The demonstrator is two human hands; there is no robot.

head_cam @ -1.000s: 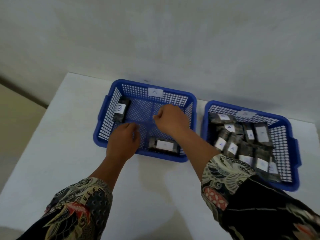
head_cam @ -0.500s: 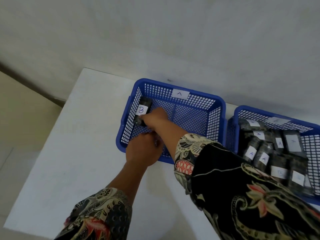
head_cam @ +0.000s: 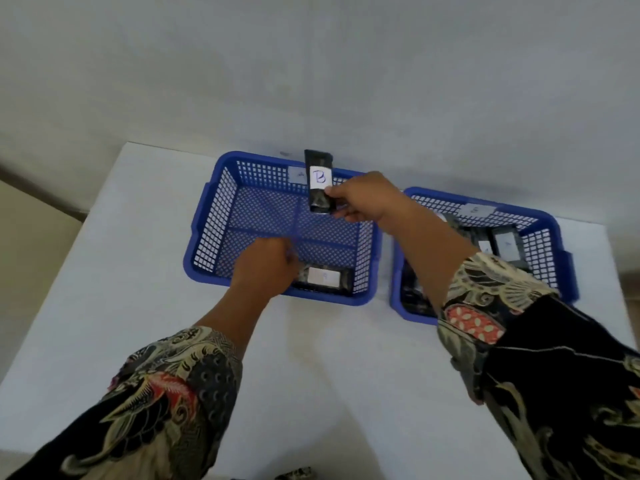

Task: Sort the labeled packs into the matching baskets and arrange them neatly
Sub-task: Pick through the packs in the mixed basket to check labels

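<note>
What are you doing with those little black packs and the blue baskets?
A person is sorting packs by letter. The right hand holds a pack marked B up over the left basket, whose tag reads A. The left hand reaches to another pack lying at that basket's near side. The right basket already holds several packs.

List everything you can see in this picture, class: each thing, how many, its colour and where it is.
Baskets: two, blue; left basket and right basket side by side on the table.
Table: one, white, against the wall.
B pack: one, dark, white label, held above the left basket.
Lying pack: one, dark, left basket's near edge.
Other packs: several, dark, right basket; count unclear.
Right hand: pinches the B pack.
Left hand: curled, beside the lying pack.
</note>
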